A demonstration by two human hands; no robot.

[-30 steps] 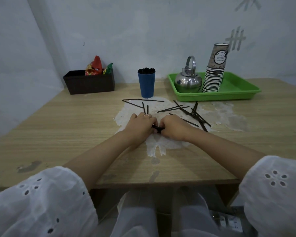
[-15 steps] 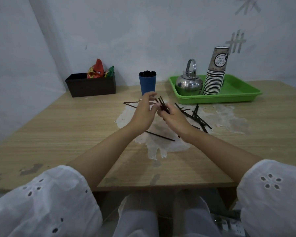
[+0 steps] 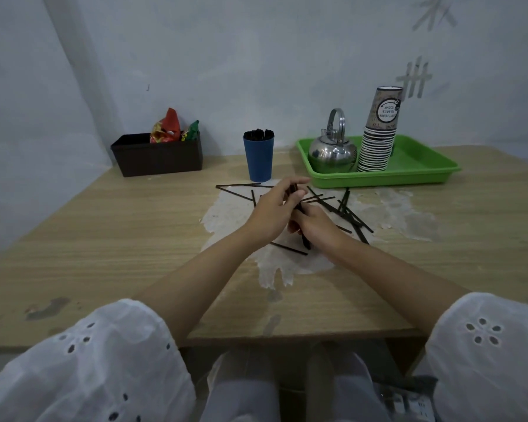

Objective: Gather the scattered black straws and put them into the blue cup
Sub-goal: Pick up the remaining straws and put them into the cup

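One straw by itself (image 3: 288,248): the nearest one to me, flat on the white patch (image 3: 275,269) of the table (image 3: 104,239), far on my side of the blue cup and just under my wrists; no hand touches it
My right hand (image 3: 314,223): curled shut around the low end of a small bunch of black straws (image 3: 299,214), on my side of the blue cup
My left hand (image 3: 272,211): right beside my right hand, touching it; its fingers (image 3: 293,182) are bent around the top of the same bunch, so I hold the bunch with both hands
Bunch I hold: it stands tilted, with the low end pointing back at me and the top pointing toward the blue cup; it is near the cup but not in it yet
Loose straws (image 3: 348,213): a crossed pile lies flat on the table, to the right of my hands and on my side of the green tray (image 3: 421,175); a few more (image 3: 241,186) lie just in front of the blue cup, to the left of my hands
Blue cup (image 3: 258,158): stands up straight behind my hands, and black straw tips already poke out of its top
Done: I think some straws are already in the cup
Left to do: I think the bunch must go in, then all the loose ones; many are left
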